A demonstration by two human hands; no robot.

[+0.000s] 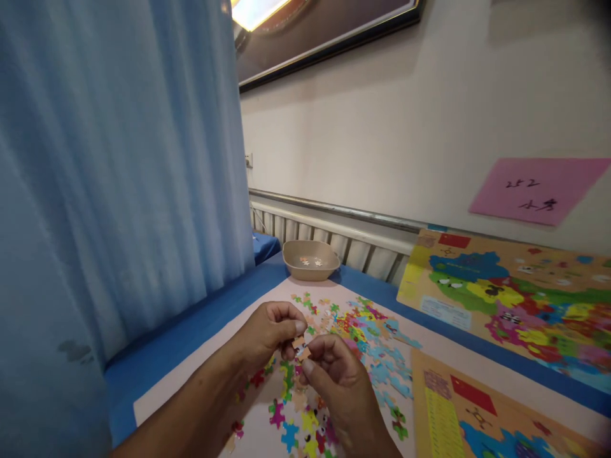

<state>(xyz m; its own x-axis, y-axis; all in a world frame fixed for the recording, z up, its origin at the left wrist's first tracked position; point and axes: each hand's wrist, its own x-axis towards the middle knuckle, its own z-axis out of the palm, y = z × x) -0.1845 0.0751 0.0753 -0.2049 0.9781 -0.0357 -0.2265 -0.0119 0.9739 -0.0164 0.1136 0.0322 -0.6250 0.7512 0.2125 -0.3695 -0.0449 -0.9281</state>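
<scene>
Head view shows your two hands meeting just above the pale mat [429, 346], with one small puzzle piece [300, 348] pinched between them. Your left hand [267, 331] is curled into a loose fist, thumb and forefinger closed on the piece from the left; your right hand [334, 372] comes up from below, its thumb and fingertips closed on the same piece from the right. Holding it up off the mat like this, near your eyes, looks like a way to turn it and read its print and outline (the piece is too small here to tell what is printed on it).

Both wrists are bent inward, so the knuckles face away from you and the forearms converge from the lower edge of the picture.

Under and beyond your hands lies a spread of loose coloured pieces [372, 362], face up and mostly apart from one another, which keeps each one readable. A beige bowl [310, 259] sits farther back on the blue table [191, 324] near the radiator [334, 238], with a few pieces in it. A finished map picture [515, 299] leans against the wall to your right, set where you can glance at it, and the puzzle board [458, 413] lies flat just beside your right hand. A blue curtain [119, 178] hangs on your left.
</scene>
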